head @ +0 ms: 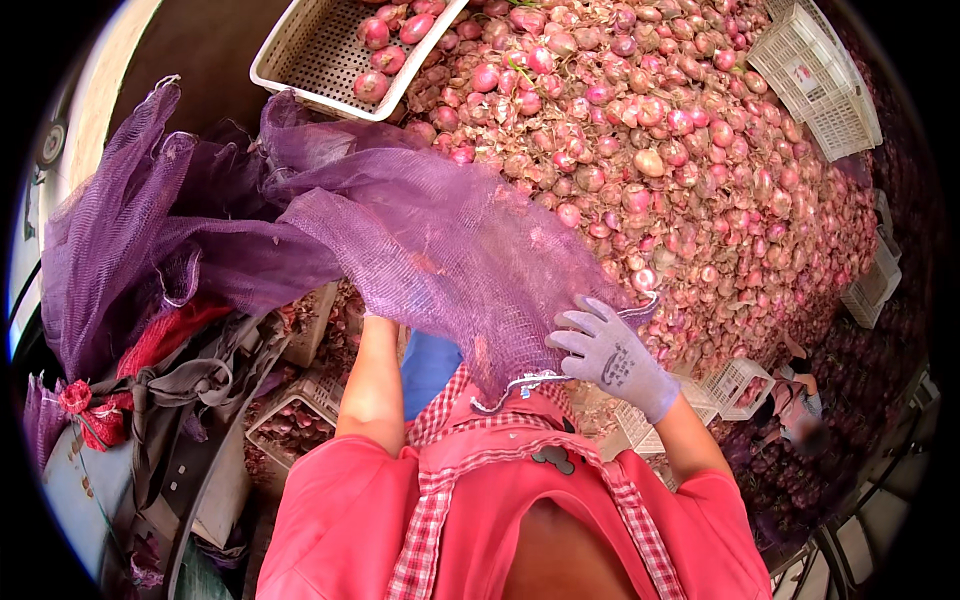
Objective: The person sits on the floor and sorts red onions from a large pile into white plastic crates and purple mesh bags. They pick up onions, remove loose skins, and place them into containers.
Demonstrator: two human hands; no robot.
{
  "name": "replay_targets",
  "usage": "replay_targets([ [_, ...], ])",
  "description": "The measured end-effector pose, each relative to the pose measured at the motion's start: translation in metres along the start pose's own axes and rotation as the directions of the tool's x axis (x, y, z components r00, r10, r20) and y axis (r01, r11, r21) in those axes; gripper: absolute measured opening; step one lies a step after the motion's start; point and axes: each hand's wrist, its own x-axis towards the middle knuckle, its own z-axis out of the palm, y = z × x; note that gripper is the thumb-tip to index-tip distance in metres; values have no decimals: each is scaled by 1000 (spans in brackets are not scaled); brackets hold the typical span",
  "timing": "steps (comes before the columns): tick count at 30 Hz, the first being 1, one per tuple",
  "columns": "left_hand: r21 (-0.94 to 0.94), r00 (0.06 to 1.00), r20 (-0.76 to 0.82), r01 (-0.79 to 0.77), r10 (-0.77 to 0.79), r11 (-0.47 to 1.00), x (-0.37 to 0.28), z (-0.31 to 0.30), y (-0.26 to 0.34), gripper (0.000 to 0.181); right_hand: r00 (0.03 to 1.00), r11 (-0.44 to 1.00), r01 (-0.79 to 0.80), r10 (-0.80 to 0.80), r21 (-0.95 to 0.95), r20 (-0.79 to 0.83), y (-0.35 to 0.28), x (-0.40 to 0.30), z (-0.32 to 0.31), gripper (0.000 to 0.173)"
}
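A long purple mesh sack [450, 225] spreads across the space before me. Its white-stitched mouth edge hangs near my apron [495, 427]. My right hand [619, 364], in a pale purple glove bearing printed writing, lies against the sack by that edge with its fingers apart. The sack covers my left hand; only the forearm [373, 375] and a bit of glove cuff show, so its grip cannot be seen. Beyond the sack rises a big heap of red onions [637, 165] with loose dry skins. A white plastic crate [322, 82] holding several onions stands at the top.
More purple mesh sacks [112, 240] hang at the left, beside red mesh [169, 337] and grey cloth strips [191, 382]. Lower left stands a crate of onions [296, 424]. White crates [814, 75] lie at the upper right; another person [795, 409] is at the lower right.
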Motion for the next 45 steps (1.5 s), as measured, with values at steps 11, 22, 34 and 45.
replay_targets([
  [11, 693, 973, -230, 168, -6, 701, 51, -5, 2, 48, 356, 581, -806, 625, 110, -695, 74, -216, -76, 41],
  [22, 573, 814, 73, -507, -577, -643, 74, 35, 53, 53, -501, -225, -702, 831, 676, -242, -2, -453, 130, 46],
  [34, 11, 809, -380, 489, 448, -872, 95, 32, 235, 86, -409, -340, -562, 907, 754, 104, -21, -333, 224, 46],
  [45, -159, 987, 137, -65, -87, -985, 132, 65, 200, 48, -246, -348, -520, 936, 780, 253, 3, -233, 261, 46],
])
